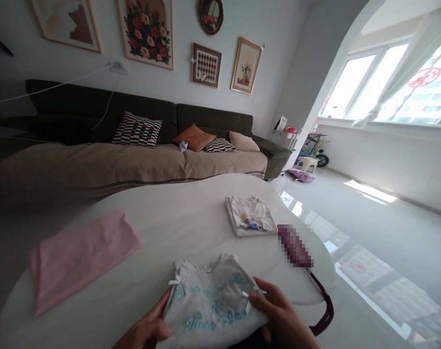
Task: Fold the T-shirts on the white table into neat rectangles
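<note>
Between my two hands is a light grey shirt [209, 310] with blue script lettering and small white bows, folded into a compact shape at the near edge of the table. My left hand [149, 325] grips its left side, thumb on top and fingers mostly hidden under the cloth. On the right side, my right hand [274, 310] pinches the shirt close to a white bow. Farther back lies a folded white T-shirt [251, 215] with a printed picture. A folded pink cloth [84, 257] rests on the left of the table.
The white table [176, 213] has a rounded edge. A maroon object with a strap [327, 305] lies at its right, partly pixelated and hanging over the edge. Behind stands a dark green sofa [213, 114] with cushions. Glossy floor, a stool [307, 165] and windows are at the right.
</note>
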`<state>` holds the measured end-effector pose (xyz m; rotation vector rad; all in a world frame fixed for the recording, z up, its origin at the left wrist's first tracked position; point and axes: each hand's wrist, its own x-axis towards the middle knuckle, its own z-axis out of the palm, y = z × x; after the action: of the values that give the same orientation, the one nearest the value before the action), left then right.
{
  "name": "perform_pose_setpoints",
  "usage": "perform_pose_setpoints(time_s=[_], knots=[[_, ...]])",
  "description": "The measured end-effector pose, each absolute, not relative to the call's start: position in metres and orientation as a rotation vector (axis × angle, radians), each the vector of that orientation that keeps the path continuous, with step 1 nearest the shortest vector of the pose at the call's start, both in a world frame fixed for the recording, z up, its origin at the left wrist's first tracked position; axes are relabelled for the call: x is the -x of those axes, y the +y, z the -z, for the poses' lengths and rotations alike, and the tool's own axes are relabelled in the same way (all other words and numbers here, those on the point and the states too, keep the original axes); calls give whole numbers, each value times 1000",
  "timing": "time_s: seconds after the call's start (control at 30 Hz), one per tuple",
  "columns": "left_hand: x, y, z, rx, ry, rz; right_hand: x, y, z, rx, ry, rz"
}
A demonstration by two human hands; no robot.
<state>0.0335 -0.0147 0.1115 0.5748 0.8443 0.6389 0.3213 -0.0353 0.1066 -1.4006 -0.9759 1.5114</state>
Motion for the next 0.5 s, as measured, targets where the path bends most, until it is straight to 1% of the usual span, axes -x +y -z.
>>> perform_pose_setpoints(time_s=[0.13, 0.23, 0.3, 0.4, 0.5], knots=[[-77, 39, -149, -667, 816, -585, -360, 4, -151, 1348, -1043, -1389], [-120, 101, -172, -820, 701, -635, -392, 47, -177, 1297, -1076, -1202], [-150, 141, -182, -960, 668, -669, -416, 75, -187, 1305, -1095, -1043], [-191, 183, -178, -1081, 749, -722, -450, 112, -180, 1468, -1199, -759], [-226, 198, -144, -1022, 954, -724, -472, 134, -148, 1805, -1277, -473]])
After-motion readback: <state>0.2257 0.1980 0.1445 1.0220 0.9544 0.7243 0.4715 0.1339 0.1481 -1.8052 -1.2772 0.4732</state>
